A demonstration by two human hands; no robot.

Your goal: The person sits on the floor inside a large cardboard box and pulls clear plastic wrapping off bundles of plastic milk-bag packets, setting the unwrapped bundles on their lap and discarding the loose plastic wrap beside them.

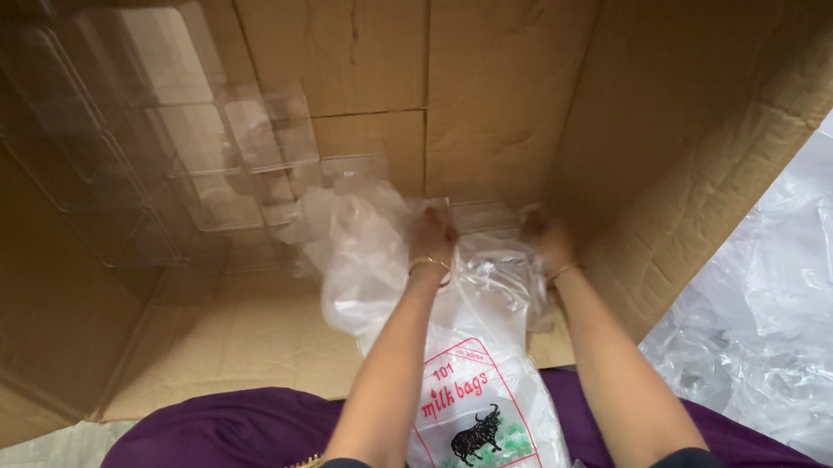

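We reach deep into a carton [502,95]. Our left hand [433,237] and right hand [549,242] clutch a clear bag [491,277] at twelve o'clock. Trays [200,153] lean at ten; a tug might topple them or tear the film.

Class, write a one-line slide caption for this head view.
Both hands, left and right, reach into a cardboard box, handling clear plastic bags.

clear plastic bag [483,412] red-printed, brown cardboard box [503,85]
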